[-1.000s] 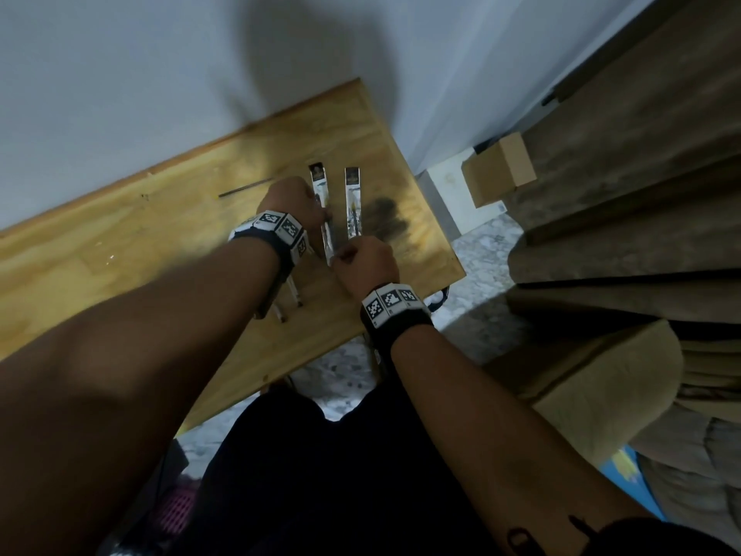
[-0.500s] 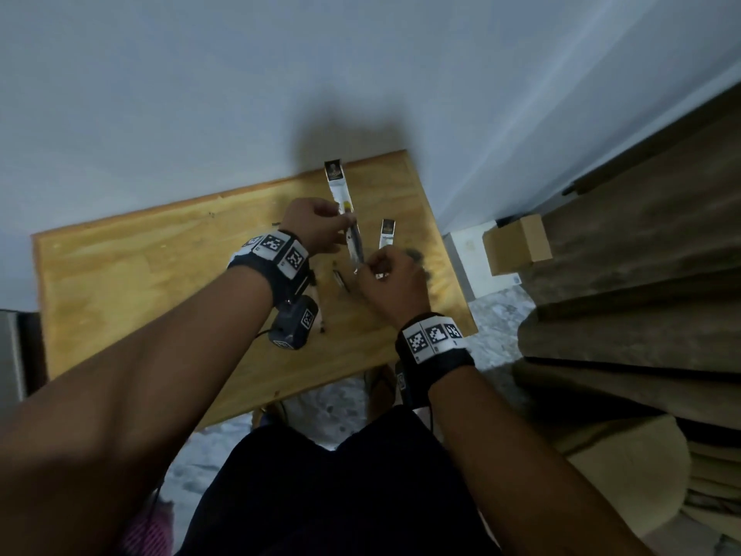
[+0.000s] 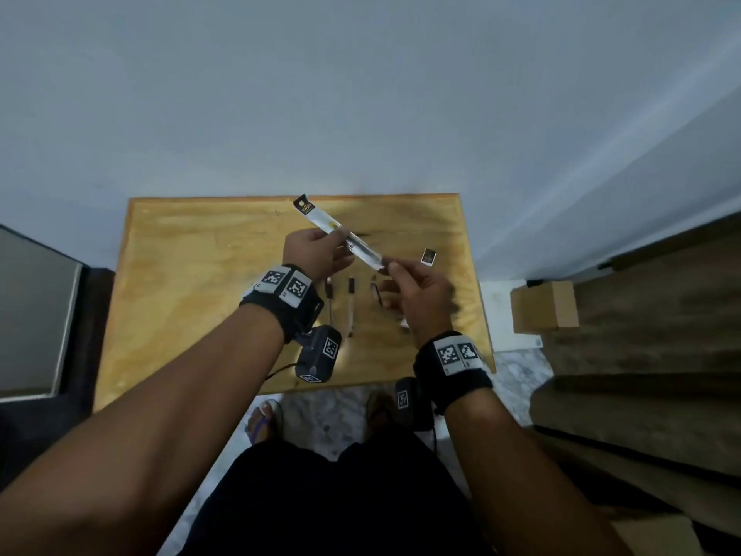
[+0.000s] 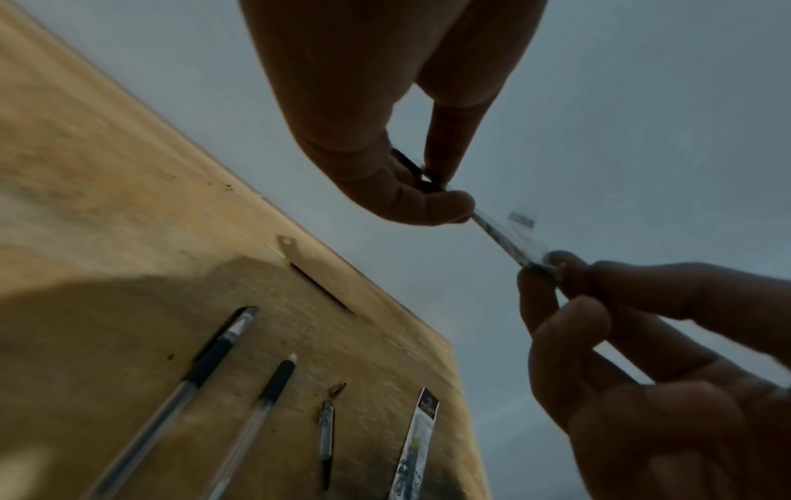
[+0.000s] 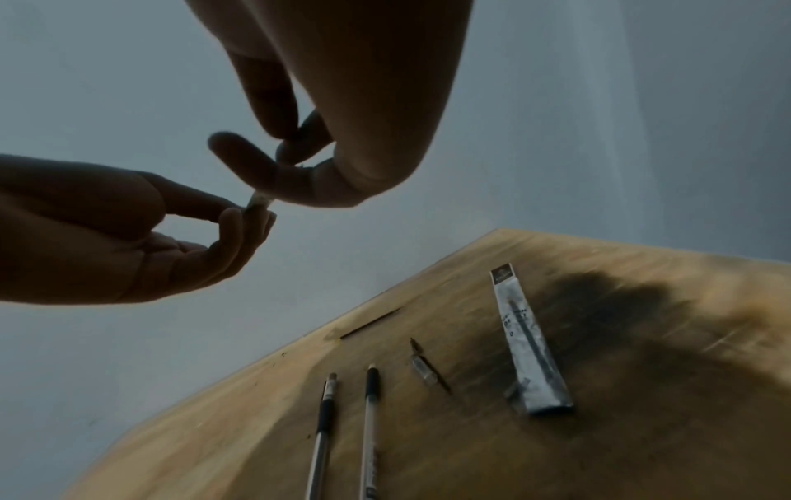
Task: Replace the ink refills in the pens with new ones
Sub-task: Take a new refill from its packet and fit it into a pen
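Over the wooden table (image 3: 180, 274), the left hand (image 3: 312, 250) pinched a refill packet (image 3: 341, 234) mid-length, and the right hand (image 3: 417, 290) pinched its four o'clock end. A second packet (image 5: 526, 341), print unreadable, lay at three o'clock of two pens (image 5: 346, 436).

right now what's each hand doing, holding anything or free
Left hand: pinching the middle of the long clear plastic refill packet, lifted off the table.
Right hand: pinching that packet's lower end.
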